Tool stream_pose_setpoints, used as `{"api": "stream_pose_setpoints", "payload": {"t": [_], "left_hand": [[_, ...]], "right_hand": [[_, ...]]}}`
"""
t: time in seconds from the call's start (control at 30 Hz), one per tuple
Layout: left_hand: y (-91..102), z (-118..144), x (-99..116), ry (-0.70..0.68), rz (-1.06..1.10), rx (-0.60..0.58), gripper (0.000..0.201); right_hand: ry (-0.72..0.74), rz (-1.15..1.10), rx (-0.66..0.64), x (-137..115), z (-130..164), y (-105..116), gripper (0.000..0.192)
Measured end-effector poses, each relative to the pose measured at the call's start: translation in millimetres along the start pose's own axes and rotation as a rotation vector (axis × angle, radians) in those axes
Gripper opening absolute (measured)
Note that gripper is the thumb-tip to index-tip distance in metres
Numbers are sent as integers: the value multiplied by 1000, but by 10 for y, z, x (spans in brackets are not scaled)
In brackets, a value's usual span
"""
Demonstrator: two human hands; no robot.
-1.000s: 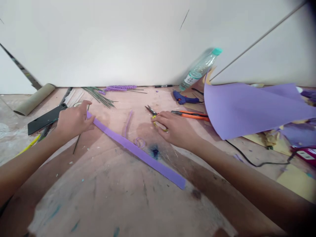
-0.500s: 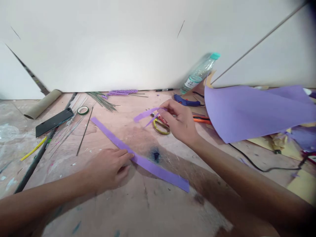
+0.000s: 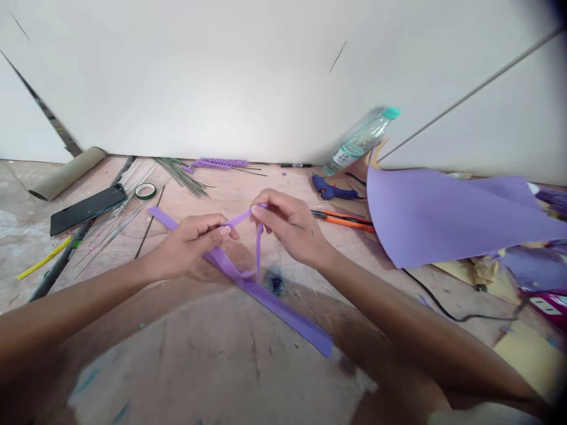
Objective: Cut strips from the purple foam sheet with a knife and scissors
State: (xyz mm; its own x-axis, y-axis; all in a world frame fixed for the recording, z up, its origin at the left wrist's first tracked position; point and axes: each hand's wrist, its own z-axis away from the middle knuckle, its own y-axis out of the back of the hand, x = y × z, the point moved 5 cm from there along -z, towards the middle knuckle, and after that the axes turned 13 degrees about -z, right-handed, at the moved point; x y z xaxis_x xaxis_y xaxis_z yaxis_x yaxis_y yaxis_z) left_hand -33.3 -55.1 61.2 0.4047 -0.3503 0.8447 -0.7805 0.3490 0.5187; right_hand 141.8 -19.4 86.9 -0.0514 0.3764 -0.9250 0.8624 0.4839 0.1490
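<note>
left hand [image 3: 190,245] up off long strip [image 3: 283,307] | both hands' fingers now pinching thin strip [image 3: 258,248]

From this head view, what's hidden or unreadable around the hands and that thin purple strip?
- Thin purple foam strip: its pinched ends are covered by the left hand and right hand.
- Long flat purple foam band: middle hidden behind the left hand.
- Clear plastic bottle: label print too small and blurred.
- Black cable: runs under the large purple sheet.

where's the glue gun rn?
Head view, far right of centre: the blue glue gun lies below the leaning water bottle, just beyond the orange cutter.
</note>
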Motion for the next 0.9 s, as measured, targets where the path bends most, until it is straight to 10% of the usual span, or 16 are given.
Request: {"api": "stream_pose_setpoints", "payload": {"t": [0.27,0.4,0.53,0.77,0.9], "left_hand": [[214,66,-202,99,50,71,32],[185,100,-308,107,145,98,36],[200,126,-362,89,265,194,32],[409,126,-346,114,463,364,27],[463,137,-381,167,538,402,33]], "right_hand": [[1,-310,488,322,-104,515,28],[-32,-204,495,408,-163,702,29],[-224,-46,176,517,-148,511,16],[-582,0,-757,312,258,-193,8],[-538,45,-913,130,495,-470,12]]}}
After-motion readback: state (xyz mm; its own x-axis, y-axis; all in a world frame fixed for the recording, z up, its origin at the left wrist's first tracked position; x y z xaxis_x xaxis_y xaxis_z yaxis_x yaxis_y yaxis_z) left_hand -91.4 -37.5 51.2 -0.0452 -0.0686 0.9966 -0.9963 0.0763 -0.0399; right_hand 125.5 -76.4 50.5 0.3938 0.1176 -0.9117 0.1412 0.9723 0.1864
